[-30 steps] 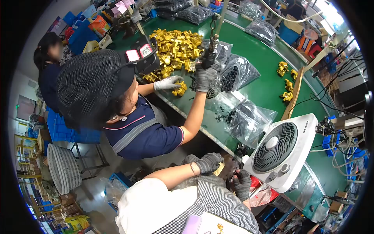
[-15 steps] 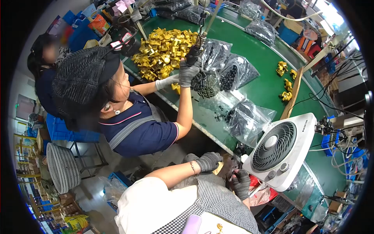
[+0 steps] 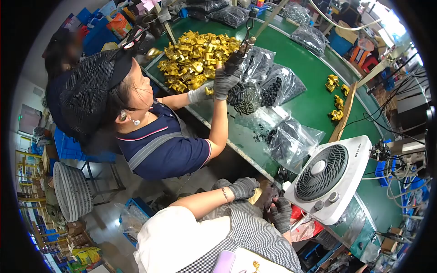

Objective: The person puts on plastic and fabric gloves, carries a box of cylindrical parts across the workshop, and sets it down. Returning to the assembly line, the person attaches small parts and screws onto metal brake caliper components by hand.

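My left hand [image 3: 244, 188], in a grey glove, is closed with its fingers curled at the edge of a pale yellow piece [image 3: 256, 196]; what it grips is hidden. My right hand [image 3: 281, 214], also gloved, is curled beside the fan, and anything inside it is too small to make out. Between my hands lies a dark brown surface [image 3: 269, 193]. The checked apron [image 3: 255, 232] covers my lap. A white box fan [image 3: 325, 175] stands on the table edge just above my right hand.
A co-worker [image 3: 159, 136] at the green table [image 3: 314, 100] holds a hanging black tool [image 3: 234, 61] beside a heap of yellow parts [image 3: 195, 57]. Bags of black parts [image 3: 289, 143] lie nearby. A wooden strip [image 3: 344, 113] borders more yellow parts [image 3: 337, 102]. White baskets [image 3: 73, 191] stand left.
The co-worker's head and arms have shifted left, and the hanging tool has moved slightly left with the raised hand. The co-worker's other hand has shifted too. My hands look unchanged.
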`<state>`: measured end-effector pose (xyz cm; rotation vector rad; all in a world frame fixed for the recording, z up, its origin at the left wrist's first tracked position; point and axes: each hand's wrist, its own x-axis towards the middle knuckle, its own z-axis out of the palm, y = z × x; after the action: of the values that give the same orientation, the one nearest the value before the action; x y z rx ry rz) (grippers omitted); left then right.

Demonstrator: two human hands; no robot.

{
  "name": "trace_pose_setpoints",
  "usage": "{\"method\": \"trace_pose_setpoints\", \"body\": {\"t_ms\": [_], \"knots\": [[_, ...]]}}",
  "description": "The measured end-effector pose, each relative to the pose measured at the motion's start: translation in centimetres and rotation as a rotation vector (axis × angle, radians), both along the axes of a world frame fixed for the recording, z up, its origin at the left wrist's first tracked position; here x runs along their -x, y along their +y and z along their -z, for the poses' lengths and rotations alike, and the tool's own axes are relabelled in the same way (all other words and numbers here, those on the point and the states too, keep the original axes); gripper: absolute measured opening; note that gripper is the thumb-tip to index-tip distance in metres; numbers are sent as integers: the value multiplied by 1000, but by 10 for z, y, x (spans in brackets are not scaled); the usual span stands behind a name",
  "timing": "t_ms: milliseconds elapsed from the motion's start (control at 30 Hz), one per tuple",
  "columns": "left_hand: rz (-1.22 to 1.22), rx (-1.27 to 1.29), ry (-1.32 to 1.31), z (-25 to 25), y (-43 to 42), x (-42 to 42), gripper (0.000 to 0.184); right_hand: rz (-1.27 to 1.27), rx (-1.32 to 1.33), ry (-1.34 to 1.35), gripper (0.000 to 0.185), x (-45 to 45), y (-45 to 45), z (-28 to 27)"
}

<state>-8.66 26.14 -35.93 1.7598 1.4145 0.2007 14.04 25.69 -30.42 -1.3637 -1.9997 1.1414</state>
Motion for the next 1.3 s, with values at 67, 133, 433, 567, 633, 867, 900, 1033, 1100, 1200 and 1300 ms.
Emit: {"method": "trace_pose_setpoints", "body": {"t_ms": [67, 133, 433, 567, 633, 867, 900, 1033, 1100, 1200, 1300], "knots": [[23, 19, 32, 2, 2, 0, 33, 3, 3, 3, 23, 1, 0, 0], [30, 24, 47, 3, 3, 0, 31, 0, -8, 1, 22, 1, 0, 0], [0, 35, 31, -6, 2, 3, 31, -4, -29, -7, 20, 9, 2, -8], [0, 18, 21, -2, 0, 3, 31, 21, 50, 29, 19, 9, 1, -7], [4, 12, 23, 0, 0, 3, 31, 25, 59, 48, 19, 8, 1, -4], [9, -7, 5, 2, 0, 3, 30, -16, -16, 18, 19, 6, 4, -1], [8, -4, 6, 2, 0, 3, 29, -12, -14, 26, 20, 5, 4, 2], [-7, 7, 0, 0, 1, 2, 29, 11, 24, 29, 21, 6, 3, 2], [8, 8, 19, 1, 2, 2, 29, -17, -15, 14, 21, 7, 6, -4], [18, -28, -11, -2, 3, 4, 29, -34, -72, 3, 22, 10, 7, -6], [38, -43, -25, -4, 5, 5, 29, -8, -100, -2, 23, 10, 9, -8]]}}
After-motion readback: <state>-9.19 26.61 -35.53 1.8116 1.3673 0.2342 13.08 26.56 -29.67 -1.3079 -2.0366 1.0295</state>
